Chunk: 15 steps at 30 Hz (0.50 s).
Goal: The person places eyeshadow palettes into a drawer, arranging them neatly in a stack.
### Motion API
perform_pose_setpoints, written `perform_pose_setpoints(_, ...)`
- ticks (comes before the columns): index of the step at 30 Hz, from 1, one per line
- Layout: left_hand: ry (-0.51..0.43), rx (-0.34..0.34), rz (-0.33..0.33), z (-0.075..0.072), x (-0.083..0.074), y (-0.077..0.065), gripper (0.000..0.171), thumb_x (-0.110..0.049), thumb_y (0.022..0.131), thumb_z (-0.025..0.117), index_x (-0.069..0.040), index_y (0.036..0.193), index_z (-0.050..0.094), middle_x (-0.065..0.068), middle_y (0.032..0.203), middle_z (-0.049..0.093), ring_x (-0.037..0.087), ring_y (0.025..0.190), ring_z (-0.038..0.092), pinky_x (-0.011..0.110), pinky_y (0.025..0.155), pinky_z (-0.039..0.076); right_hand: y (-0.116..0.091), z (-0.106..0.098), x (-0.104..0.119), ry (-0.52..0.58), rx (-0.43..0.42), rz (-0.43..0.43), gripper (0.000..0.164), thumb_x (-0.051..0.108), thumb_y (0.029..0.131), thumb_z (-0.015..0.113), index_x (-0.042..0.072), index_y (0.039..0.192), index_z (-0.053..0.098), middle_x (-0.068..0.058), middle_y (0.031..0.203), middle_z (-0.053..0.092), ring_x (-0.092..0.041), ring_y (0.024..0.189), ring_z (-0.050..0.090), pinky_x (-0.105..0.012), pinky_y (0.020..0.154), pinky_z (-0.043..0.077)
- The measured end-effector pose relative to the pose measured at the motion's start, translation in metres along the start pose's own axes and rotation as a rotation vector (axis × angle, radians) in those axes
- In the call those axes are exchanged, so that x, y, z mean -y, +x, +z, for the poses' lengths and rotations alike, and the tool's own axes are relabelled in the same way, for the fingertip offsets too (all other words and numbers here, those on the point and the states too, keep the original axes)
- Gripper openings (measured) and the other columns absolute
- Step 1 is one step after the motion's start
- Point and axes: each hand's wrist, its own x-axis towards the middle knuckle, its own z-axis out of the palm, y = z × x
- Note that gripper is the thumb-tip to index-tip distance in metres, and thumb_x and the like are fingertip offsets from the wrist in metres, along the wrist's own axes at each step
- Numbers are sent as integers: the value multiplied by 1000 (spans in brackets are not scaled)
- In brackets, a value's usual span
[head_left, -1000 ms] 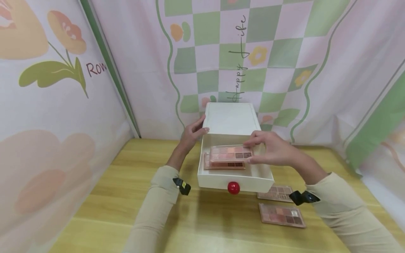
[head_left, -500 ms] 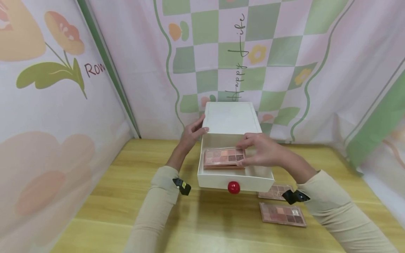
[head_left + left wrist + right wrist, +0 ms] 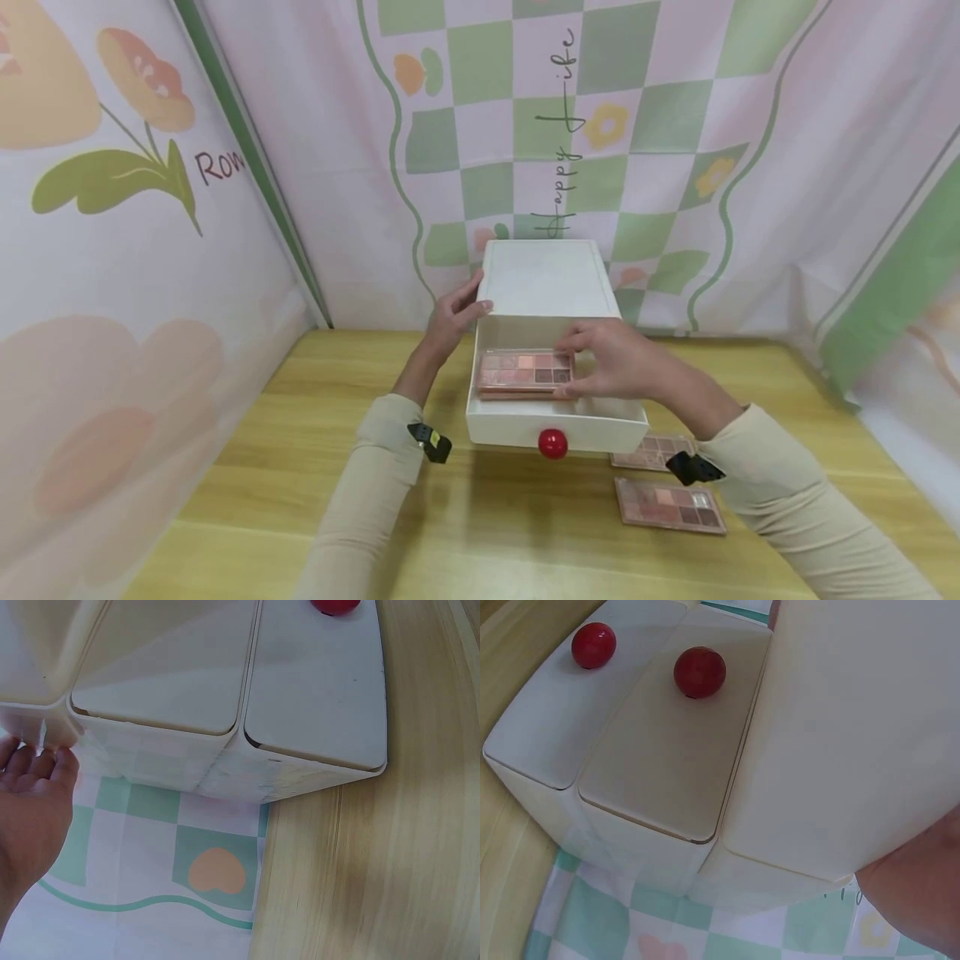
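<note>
- The right hand [image 3: 618,362] pinches the right end of a pink rectangular, clear-lidded palette [image 3: 525,367], mid-frame, probably to guide it onto the pink lower palette [image 3: 517,397] inside the open white drawer [image 3: 506,430].
- The left hand [image 3: 452,321], fingers extended, touches the white boxy cabinet's [image 3: 547,279] left side, likely steadying it.
- Against a second ago, the upper palette sits lower and further left.

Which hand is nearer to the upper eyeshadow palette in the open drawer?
The right hand, gripping the eyeshadow palette by its right end; the left hand is apart, touching the white cabinet.
</note>
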Motion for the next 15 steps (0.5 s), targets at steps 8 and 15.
perform_pose_setpoints(8,-2,-4,1,1,1,0,69,-22,96,58,-7,158,32,8,168,29,25,156,33,36,128,31,-3,0,2,-28,1,42,54,37,79,86,3,119,73,-10,117,74,-30,109,69,-49,96,59)
perform_pose_setpoints(15,-12,-4,-4,1,0,0,70,-22,95,59,-7,158,32,8,168,29,25,156,33,37,128,31,-15,-5,-2,22,-158,-17,32,16,86,79,-1,113,75,-16,113,76,-34,106,72,-53,92,60)
